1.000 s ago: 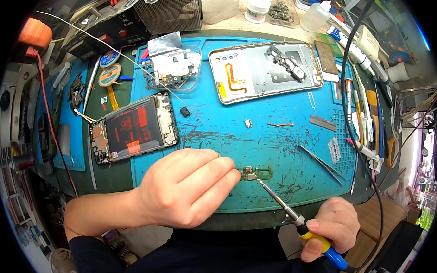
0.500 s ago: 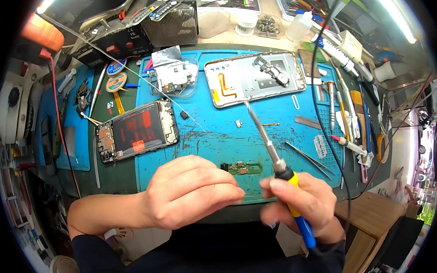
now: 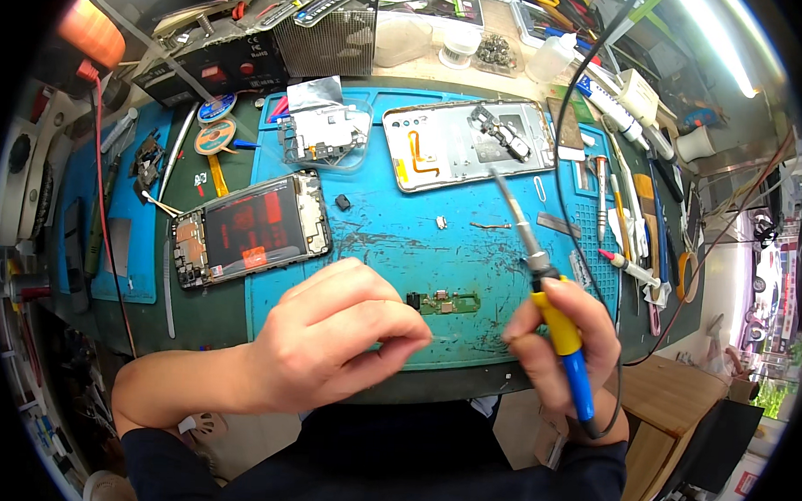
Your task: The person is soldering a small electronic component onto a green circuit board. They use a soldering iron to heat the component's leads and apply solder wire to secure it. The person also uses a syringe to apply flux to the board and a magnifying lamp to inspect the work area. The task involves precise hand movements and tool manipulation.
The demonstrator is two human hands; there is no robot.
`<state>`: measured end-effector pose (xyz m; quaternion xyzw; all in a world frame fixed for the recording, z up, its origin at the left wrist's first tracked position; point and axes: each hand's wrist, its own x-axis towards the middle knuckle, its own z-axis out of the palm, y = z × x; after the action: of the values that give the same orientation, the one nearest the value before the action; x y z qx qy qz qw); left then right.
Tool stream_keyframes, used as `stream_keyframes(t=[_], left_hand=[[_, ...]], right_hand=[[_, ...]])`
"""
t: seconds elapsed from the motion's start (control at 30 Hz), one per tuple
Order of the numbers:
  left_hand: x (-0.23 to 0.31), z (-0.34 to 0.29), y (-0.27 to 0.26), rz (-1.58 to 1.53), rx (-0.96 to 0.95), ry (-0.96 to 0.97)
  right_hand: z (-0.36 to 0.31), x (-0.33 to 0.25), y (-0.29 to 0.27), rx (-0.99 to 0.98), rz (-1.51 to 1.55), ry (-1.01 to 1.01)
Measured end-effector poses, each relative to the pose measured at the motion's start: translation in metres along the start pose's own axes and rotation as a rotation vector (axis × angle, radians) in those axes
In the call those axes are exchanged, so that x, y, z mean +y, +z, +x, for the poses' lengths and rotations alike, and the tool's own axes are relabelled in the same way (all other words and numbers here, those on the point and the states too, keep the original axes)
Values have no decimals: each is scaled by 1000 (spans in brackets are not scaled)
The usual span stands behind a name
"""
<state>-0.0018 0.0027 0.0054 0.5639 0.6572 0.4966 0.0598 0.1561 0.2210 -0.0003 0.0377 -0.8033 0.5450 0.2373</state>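
a small green circuit board (image 3: 446, 302) lay on the blue mat (image 3: 392, 241), near its front edge. the left hand (image 3: 336, 335), fingers curled, pinned its left end. the right hand (image 3: 564, 340), gripping a soldering iron (image 3: 545, 286), had swung the tip up, away from the board.

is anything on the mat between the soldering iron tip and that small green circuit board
Nothing visible. The iron, held in the right hand, points its tip up and away over the phone frame. Bare blue mat lies between it and the board, which sits by the left hand's fingertips.
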Motion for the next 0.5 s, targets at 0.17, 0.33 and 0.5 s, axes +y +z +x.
stream_keyframes(t=[0.17, 0.33, 0.5], left_hand=[[-5, -1, 4, 273, -48, 98], [-14, 1, 14, 272, -30, 101], [-17, 0, 15, 241, -63, 105]], right_hand=[[-16, 4, -35, -137, -334, -316], [-24, 3, -24, -51, -320, -259], [-19, -1, -27, -81, -272, -182]])
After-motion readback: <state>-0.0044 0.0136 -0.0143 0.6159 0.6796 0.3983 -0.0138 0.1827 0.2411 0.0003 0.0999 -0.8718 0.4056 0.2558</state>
